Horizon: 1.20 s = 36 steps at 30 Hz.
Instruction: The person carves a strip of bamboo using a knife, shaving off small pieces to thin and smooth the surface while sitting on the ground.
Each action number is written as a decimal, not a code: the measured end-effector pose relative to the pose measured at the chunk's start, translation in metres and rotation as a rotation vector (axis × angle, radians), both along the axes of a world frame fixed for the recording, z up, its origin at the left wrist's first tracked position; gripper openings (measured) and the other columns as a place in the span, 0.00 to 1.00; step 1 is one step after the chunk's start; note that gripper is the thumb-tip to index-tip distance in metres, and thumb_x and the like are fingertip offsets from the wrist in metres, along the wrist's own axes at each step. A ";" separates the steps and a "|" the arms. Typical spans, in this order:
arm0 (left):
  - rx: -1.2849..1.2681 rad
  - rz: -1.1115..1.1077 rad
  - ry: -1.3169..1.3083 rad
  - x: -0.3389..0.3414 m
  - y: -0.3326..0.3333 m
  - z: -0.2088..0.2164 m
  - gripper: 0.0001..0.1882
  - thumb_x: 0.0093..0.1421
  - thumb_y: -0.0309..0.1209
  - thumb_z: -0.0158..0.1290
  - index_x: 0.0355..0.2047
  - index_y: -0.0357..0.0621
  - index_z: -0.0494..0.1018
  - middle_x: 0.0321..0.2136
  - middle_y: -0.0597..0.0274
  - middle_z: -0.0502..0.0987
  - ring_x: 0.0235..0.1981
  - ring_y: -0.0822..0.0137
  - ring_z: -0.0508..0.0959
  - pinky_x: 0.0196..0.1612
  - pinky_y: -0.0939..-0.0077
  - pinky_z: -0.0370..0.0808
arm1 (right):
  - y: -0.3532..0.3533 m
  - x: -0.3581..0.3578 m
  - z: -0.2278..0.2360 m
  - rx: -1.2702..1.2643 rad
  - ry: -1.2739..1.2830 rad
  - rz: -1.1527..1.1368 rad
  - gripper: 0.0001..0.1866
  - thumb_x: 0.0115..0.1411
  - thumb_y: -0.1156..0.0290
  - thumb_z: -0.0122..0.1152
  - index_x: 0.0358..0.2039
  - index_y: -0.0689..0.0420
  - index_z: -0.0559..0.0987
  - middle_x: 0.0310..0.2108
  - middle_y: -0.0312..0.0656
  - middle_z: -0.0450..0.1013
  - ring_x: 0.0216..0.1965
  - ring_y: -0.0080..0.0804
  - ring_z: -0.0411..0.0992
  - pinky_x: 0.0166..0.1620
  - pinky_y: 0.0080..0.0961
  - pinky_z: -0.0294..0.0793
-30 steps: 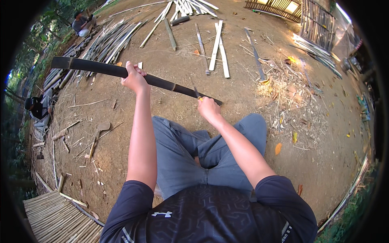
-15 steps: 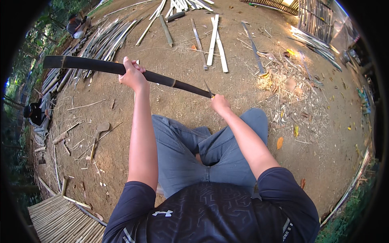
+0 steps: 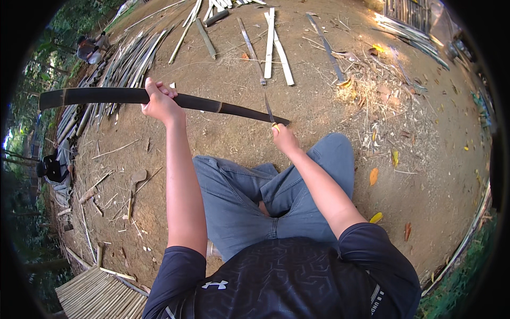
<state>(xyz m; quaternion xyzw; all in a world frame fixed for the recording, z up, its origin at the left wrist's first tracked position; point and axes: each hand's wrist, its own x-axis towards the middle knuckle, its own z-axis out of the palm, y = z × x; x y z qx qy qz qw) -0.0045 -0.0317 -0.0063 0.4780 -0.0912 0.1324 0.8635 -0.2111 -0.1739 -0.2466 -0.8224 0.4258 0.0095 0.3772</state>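
Observation:
A long dark bamboo strip (image 3: 119, 95) with pale node rings stretches across in front of me, its left end nearer the woodpile and its right end slightly lower. My left hand (image 3: 163, 103) is closed around its middle part, thumb up. In my right hand (image 3: 286, 138) is a knife (image 3: 269, 110) with a narrow blade pointing up and a yellowish handle end. The blade crosses the strip close to its right end; whether it touches cannot be told. Much of the knife's handle is hidden in the fist.
I sit cross-legged on bare earth. Ahead lie pale split slats (image 3: 270, 45), a bamboo piece (image 3: 205, 38) and a long dark strip (image 3: 326, 49). Stacked bamboo strips (image 3: 130, 64) lie left, beside an axe-like tool (image 3: 132, 194) and a slatted mat (image 3: 101, 292). Two people sit far left.
The bamboo strip has shifted left and lies more level. My right hand has dropped a little below the strip, so more of the knife and the strip's right end show.

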 end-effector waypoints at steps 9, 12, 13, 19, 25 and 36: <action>-0.002 -0.053 0.018 -0.001 -0.010 0.000 0.16 0.62 0.33 0.52 0.20 0.42 0.64 0.12 0.70 0.59 0.12 0.75 0.59 0.17 0.76 0.59 | -0.032 0.004 -0.076 0.072 0.185 -0.233 0.17 0.63 0.60 0.50 0.43 0.59 0.78 0.43 0.53 0.76 0.47 0.51 0.75 0.49 0.46 0.74; 0.011 -0.038 -0.004 -0.004 -0.005 -0.002 0.16 0.62 0.34 0.53 0.19 0.43 0.64 0.12 0.70 0.59 0.12 0.75 0.59 0.18 0.76 0.59 | -0.011 0.001 -0.039 0.019 -0.001 -0.189 0.18 0.65 0.58 0.48 0.42 0.59 0.77 0.40 0.53 0.77 0.44 0.54 0.75 0.46 0.48 0.74; 0.005 -0.040 -0.001 -0.006 -0.008 0.000 0.16 0.62 0.33 0.53 0.19 0.43 0.64 0.12 0.69 0.60 0.12 0.75 0.59 0.18 0.76 0.58 | -0.010 0.001 -0.037 0.020 -0.023 -0.192 0.18 0.65 0.57 0.47 0.42 0.59 0.76 0.39 0.53 0.77 0.43 0.55 0.75 0.45 0.49 0.73; -0.008 -0.026 -0.020 -0.008 -0.017 0.008 0.16 0.61 0.32 0.54 0.19 0.43 0.63 0.13 0.68 0.61 0.12 0.74 0.59 0.18 0.77 0.58 | -0.008 0.001 -0.047 0.069 0.034 -0.195 0.16 0.64 0.63 0.48 0.43 0.60 0.78 0.42 0.54 0.77 0.46 0.52 0.75 0.46 0.45 0.75; -0.008 0.037 -0.027 0.002 -0.025 0.002 0.16 0.61 0.33 0.54 0.20 0.42 0.64 0.13 0.69 0.62 0.12 0.76 0.59 0.16 0.77 0.59 | -0.027 0.002 -0.093 0.208 0.247 -0.244 0.16 0.61 0.68 0.48 0.45 0.58 0.80 0.49 0.52 0.74 0.52 0.50 0.72 0.53 0.41 0.73; -0.009 0.068 -0.014 0.004 -0.018 -0.001 0.14 0.60 0.33 0.55 0.21 0.43 0.64 0.13 0.70 0.62 0.12 0.77 0.60 0.16 0.78 0.58 | -0.025 0.001 -0.086 0.259 0.236 -0.260 0.17 0.59 0.71 0.51 0.46 0.61 0.79 0.52 0.54 0.72 0.55 0.49 0.70 0.56 0.40 0.71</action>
